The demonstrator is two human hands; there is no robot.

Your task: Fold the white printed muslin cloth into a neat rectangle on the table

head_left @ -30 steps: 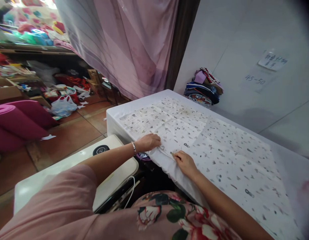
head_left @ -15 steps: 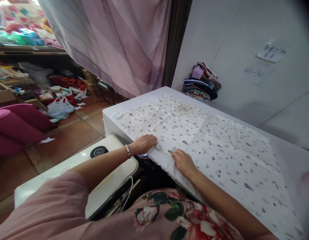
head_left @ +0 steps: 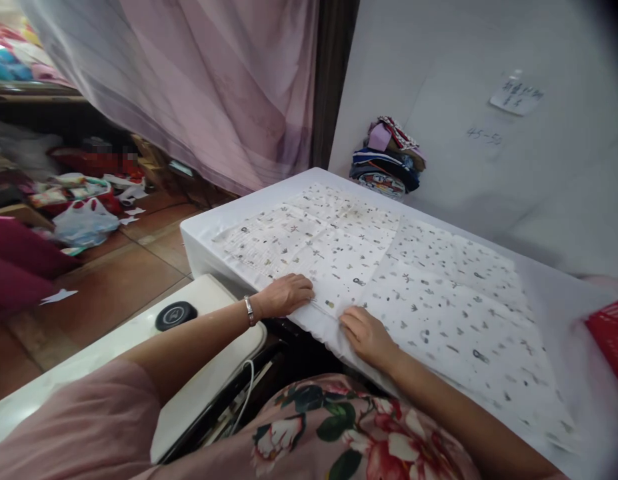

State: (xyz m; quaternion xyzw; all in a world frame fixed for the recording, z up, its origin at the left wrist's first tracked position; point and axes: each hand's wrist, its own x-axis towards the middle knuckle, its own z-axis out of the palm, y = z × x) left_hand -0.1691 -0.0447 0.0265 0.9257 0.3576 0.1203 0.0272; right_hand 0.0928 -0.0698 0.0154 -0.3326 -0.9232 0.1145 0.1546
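Observation:
A white cloth with small dark prints [head_left: 419,293] lies spread over a white-covered table [head_left: 203,230]. My left hand [head_left: 285,294], a bracelet on its wrist, rests on the cloth's near edge with the fingers curled down onto the fabric. My right hand [head_left: 367,334] lies a little to the right on the same edge, fingers bent and pressing the cloth at the table's rim. Between the two hands runs a short fold of the cloth's hem.
A white machine top with a black round knob [head_left: 175,315] stands at my left. A stack of folded fabrics [head_left: 387,159] sits at the table's far corner against the wall. A red basket [head_left: 611,337] is at the right edge. Pink curtain [head_left: 203,80] and floor clutter lie beyond.
My view has swung to the right, bringing the red basket into sight. Both hands stay on the cloth's near edge, the right one shifted slightly along it.

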